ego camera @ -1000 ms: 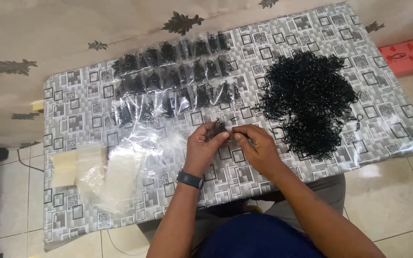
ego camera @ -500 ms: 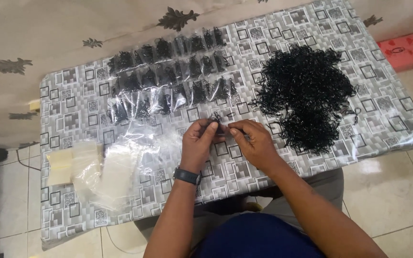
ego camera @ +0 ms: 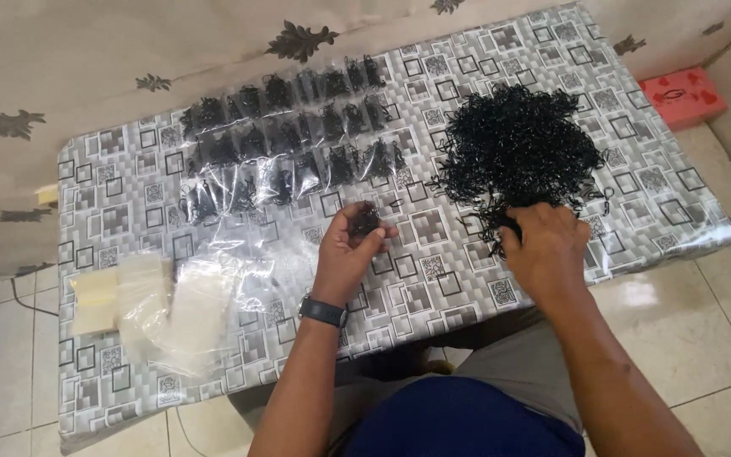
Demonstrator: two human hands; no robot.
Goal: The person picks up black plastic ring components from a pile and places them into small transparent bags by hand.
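Observation:
My left hand (ego camera: pixel 347 252) holds a small bunch of thin black elastic loops (ego camera: pixel 366 222) over the middle of the patterned table (ego camera: pixel 120 195). A dark watch sits on that wrist. To the right, my right hand (ego camera: pixel 546 251) rests palm down at the near edge of a big heap of black loops (ego camera: pixel 518 144), its fingers pinching into the strands. Behind my left hand lie three rows of small clear bags filled with black loops (ego camera: pixel 285 140).
Stacks of empty clear bags (ego camera: pixel 150 305) lie at the table's near left. A pink box (ego camera: pixel 680 95) sits on the tiled floor at the far right. A leaf-patterned cloth (ego camera: pixel 129 51) hangs behind the table.
My hands were together at the table's middle; the right hand has moved right to the heap, while the left stays holding the small bunch.

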